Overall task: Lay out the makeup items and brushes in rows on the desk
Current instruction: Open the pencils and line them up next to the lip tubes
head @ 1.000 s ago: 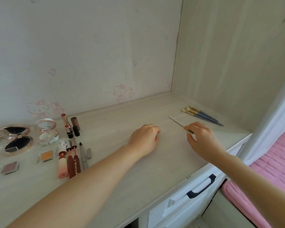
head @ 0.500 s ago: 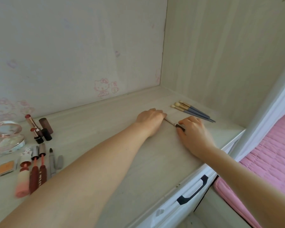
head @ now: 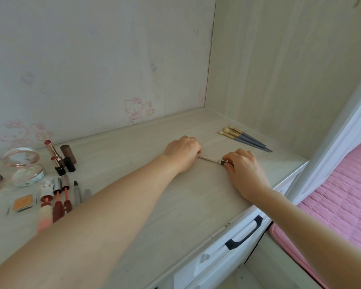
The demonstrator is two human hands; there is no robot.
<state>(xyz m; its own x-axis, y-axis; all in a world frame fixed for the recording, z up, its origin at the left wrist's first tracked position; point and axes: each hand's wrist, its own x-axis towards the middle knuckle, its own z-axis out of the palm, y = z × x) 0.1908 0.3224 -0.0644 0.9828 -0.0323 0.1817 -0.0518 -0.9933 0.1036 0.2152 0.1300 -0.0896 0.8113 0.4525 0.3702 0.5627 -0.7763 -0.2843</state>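
Evidently the step in hand is setting one slim cream-handled brush with a dark ferrule [head: 212, 159] down into the brush row, since it lies flat on the pale wood-grain desk [head: 175, 205] with a hand at each end. The right hand [head: 245, 170] has its fingertips pinched on the dark ferrule end, so that grip is closed on the brush; the left hand [head: 183, 152] is curled over the handle's far tip, fingers tucked under, and whether it pinches the tip or only steadies it I cannot tell. Between the two grips the bare stretch of handle rests on the desk. Just beyond the right grip, toward the corner of the side wall, three blue-grey-handled brushes with gold ferrules and pale tips [head: 244, 138] lie side by side, close together and fanned slightly. The next move, I judge, calls for turning the held brush parallel to those three and sliding it alongside them before letting go. Well away from the left grip, along the forearm's outer side, sit the lipsticks with their caps off [head: 58, 159], the row of lip-gloss tubes [head: 58, 203], an orange eyeshadow pan [head: 23, 202] and a round clear-lidded compact [head: 24, 166].
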